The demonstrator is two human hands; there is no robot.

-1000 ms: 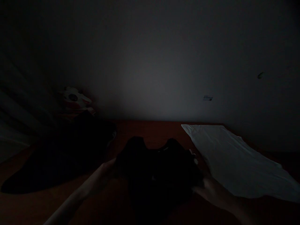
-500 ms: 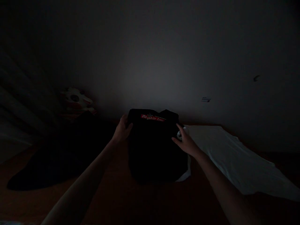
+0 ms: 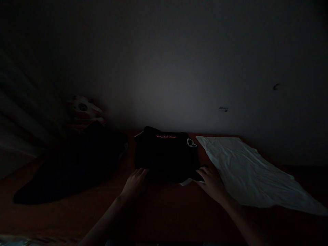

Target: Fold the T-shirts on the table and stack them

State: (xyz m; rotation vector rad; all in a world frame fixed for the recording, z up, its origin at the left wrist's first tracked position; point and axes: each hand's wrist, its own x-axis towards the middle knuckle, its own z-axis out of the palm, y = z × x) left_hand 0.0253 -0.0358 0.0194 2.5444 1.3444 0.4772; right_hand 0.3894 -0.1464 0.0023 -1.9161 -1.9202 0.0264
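A black T-shirt (image 3: 166, 155) lies folded on the reddish-brown surface, with a small red printed label near its far edge and a white outline print at its right side. My left hand (image 3: 135, 179) is at the shirt's near left corner, fingers closed over the fabric; its thumb is hidden. At the near right corner my right hand (image 3: 208, 181) pinches the cloth between thumb and fingers. A bit of white fabric shows under the near edge beside it. Dim light hides most folds.
A white cloth (image 3: 246, 171) is spread out on the right. To the left lies a dark garment (image 3: 69, 171), with a white and red plush toy (image 3: 85, 107) behind it. The wall (image 3: 174, 68) rises behind the wooden surface (image 3: 164, 212).
Both hands have come from the shirt's upper sides back to its near corners. The shirt, raised and tilted before, now lies flatter on the surface.
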